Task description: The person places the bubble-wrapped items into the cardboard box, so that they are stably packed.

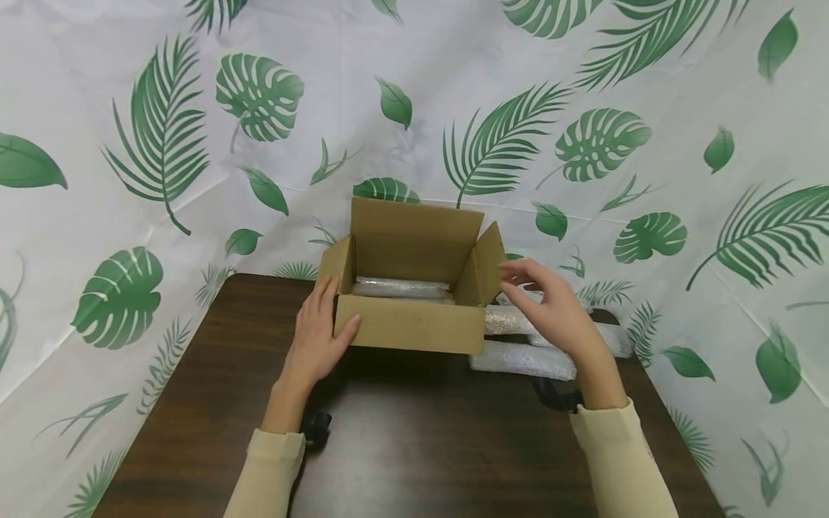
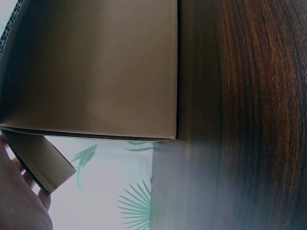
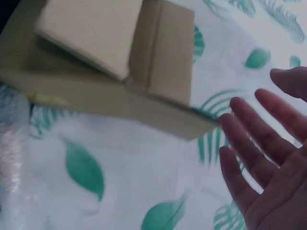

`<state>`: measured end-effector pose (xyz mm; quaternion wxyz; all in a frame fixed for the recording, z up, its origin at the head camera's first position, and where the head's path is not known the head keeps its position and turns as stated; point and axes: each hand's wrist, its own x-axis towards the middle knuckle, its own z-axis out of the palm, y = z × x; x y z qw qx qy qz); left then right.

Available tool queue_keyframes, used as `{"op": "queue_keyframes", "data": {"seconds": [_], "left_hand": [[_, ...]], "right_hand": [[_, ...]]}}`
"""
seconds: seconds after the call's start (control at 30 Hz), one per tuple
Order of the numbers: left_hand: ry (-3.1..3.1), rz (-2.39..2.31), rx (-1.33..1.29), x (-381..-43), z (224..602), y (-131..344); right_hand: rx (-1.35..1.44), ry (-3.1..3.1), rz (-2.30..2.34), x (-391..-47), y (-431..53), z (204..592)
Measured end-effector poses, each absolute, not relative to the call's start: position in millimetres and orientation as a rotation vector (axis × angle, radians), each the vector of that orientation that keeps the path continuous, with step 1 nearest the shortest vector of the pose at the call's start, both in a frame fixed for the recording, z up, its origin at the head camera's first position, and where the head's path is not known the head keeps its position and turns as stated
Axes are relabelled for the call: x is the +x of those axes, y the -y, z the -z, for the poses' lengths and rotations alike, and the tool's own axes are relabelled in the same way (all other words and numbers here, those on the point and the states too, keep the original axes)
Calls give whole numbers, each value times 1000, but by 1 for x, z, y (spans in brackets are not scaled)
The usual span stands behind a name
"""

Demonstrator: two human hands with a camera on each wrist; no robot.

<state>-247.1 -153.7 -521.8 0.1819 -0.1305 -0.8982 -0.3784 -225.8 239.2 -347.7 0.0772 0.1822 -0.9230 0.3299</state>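
An open cardboard box (image 1: 414,327) stands on the table with its flaps raised or folded outward. Inside it lies a bubble-wrapped package (image 1: 401,288). My left hand (image 1: 314,342) rests against the box's left flap, its fingers fairly straight and the thumb by the front flap's corner. In the left wrist view, the fingers of that hand lie behind a small flap (image 2: 41,160). At the box's right side, my right hand (image 1: 550,306) is beside the right flap (image 1: 490,262), holding nothing. The right wrist view shows its fingers (image 3: 254,148) spread near a flap's corner; contact is unclear.
Several bubble-wrapped packages (image 1: 521,360) lie to the right of the box, partly under my right forearm. The dark wooden table (image 1: 414,446) extends toward me. Behind it hangs a white leaf-printed cloth (image 1: 427,144). A small black object (image 1: 319,428) is by my left wrist.
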Motion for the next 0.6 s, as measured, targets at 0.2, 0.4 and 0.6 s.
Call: {"op": "queue_keyframes", "data": {"seconds": [0.2, 0.4, 0.6], "left_hand": [[2532, 1074, -365, -246, 523, 154], [2525, 1079, -359, -246, 525, 155], [2520, 1086, -372, -247, 524, 154]], "right_hand": [[414, 2771, -963, -214, -271, 372], [392, 2870, -927, -217, -294, 408], [319, 2974, -913, -224, -309, 455]]}}
